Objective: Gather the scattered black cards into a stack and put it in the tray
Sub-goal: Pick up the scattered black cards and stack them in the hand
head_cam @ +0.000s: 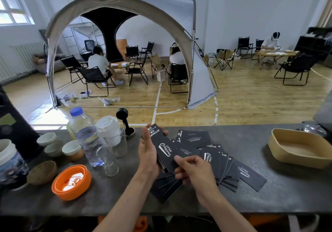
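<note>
My left hand (148,152) holds a stack of black cards (162,146) with white lettering, fingers curled round its far edge, just above the dark counter. My right hand (193,169) pinches the near end of the stack's top card between thumb and fingers. Several more black cards (231,170) lie fanned and overlapping on the counter to the right of my hands, and others (166,187) spread out beneath my wrists. One card (195,137) rests flat further back. The tan tray (280,152) stands at the counter's right end and holds nothing.
Left of my hands stand a water bottle (86,136), clear glasses (107,160), a white lidded cup (109,129), small bowls (72,150), an orange lid (71,182) and a black tamper (124,122). The counter's far edge (233,126) overlooks a room with a tent, chairs and seated people.
</note>
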